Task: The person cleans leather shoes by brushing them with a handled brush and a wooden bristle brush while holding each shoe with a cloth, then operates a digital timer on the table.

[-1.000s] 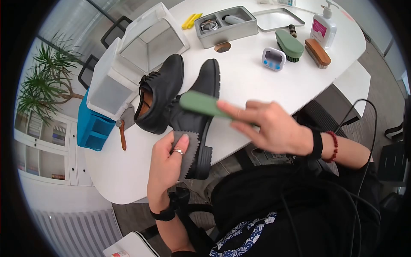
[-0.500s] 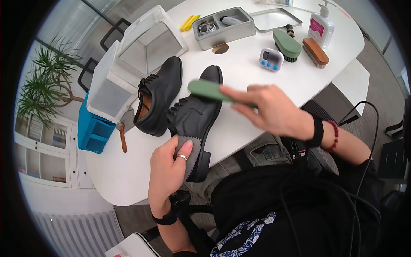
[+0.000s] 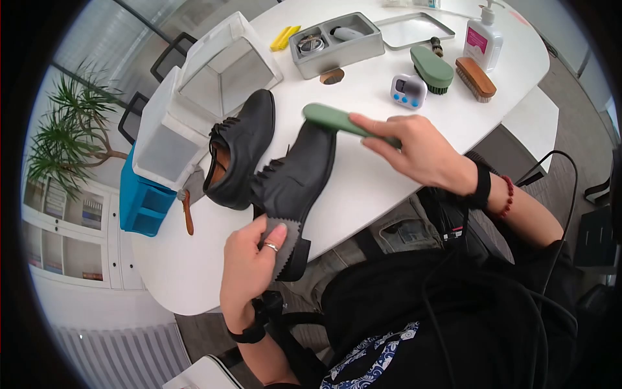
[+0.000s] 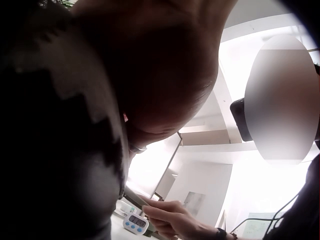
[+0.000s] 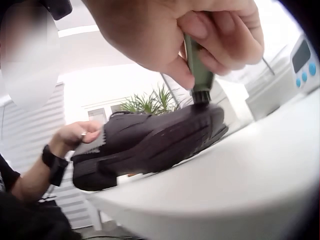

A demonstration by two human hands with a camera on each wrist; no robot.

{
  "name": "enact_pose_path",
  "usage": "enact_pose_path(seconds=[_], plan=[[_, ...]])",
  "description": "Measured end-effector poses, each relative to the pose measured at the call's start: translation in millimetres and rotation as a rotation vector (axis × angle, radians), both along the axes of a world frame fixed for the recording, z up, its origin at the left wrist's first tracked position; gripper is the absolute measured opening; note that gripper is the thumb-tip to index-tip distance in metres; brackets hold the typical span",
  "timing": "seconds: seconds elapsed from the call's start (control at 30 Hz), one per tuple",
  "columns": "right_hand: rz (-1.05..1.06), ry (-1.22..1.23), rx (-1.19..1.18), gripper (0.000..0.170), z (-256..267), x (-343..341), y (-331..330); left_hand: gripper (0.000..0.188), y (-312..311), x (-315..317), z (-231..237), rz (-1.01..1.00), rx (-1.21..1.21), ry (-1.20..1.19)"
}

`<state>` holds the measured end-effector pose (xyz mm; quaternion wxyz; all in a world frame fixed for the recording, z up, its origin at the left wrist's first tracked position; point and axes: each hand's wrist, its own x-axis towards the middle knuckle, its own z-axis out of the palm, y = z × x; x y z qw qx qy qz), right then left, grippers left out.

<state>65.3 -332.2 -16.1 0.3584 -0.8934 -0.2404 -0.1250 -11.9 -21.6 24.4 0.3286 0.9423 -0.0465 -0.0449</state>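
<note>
The right hand (image 3: 421, 154), forearm angled across the table (image 3: 363, 188), clamps the green brush (image 3: 334, 119) with bristles touching the toe of the black shoe (image 3: 299, 170). The left hand (image 3: 248, 260) grips the shoe's heel end through a grey cloth (image 3: 287, 245). The pump bottle (image 3: 490, 48) beyond the right hand has a pink label (image 3: 476, 42); its text is unreadable.

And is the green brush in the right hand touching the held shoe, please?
Touching: the right wrist view shows the green brush with its bristles against the toe of the held shoe, no gap visible.
</note>
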Motion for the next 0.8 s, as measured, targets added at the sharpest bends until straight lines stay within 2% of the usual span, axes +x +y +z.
enact_pose_path(seconds=[0.03,0.1,0.17,0.27,0.3,0.33,0.4,0.43,0.5,0.57,0.63,0.7,0.8], plan=[[0.069,-0.01,0.03,0.046,-2,-9,2,0.025,3,0,-3,0.003,0.0,0.011],[0.195,-0.011,0.047,0.048,-6,-20,11,0.026,6,3,-6,-0.002,-0.15,0.019],[0.105,-0.068,-0.065,0.046,-5,-16,13,0.028,5,2,-2,-0.011,-0.152,0.04],[-0.028,-0.144,-0.058,0.041,-12,11,8,0.028,1,2,1,-0.054,-0.128,0.036],[-0.03,-0.152,-0.06,0.041,-11,16,6,0.028,-5,2,4,-0.074,-0.02,0.013],[-0.086,-0.044,-0.046,0.041,-11,19,3,0.028,-10,1,7,-0.093,0.09,-0.007],[-0.155,0.203,0.016,0.042,-7,21,-5,0.028,-15,-3,11,-0.085,0.132,-0.033],[-0.154,0.2,0.017,0.042,-8,22,-8,0.028,-18,-4,12,-0.075,0.172,-0.055],[-0.143,0.353,0.143,0.044,-13,22,-11,0.028,-23,-5,11,-0.058,0.212,-0.066],[-0.094,0.388,0.217,0.047,-21,24,-8,0.025,-31,-4,6,-0.021,0.378,-0.197],[-0.05,0.419,0.296,0.049,-26,24,-5,0.023,-39,0,3,0.0,0.461,-0.215],[-0.037,0.591,0.389,0.054,-29,20,-2,0.022,-48,2,-3,0.024,0.541,-0.236],[-0.06,0.533,0.499,0.054,-38,22,3,0.019,-53,3,-11,0.061,0.658,-0.29]])
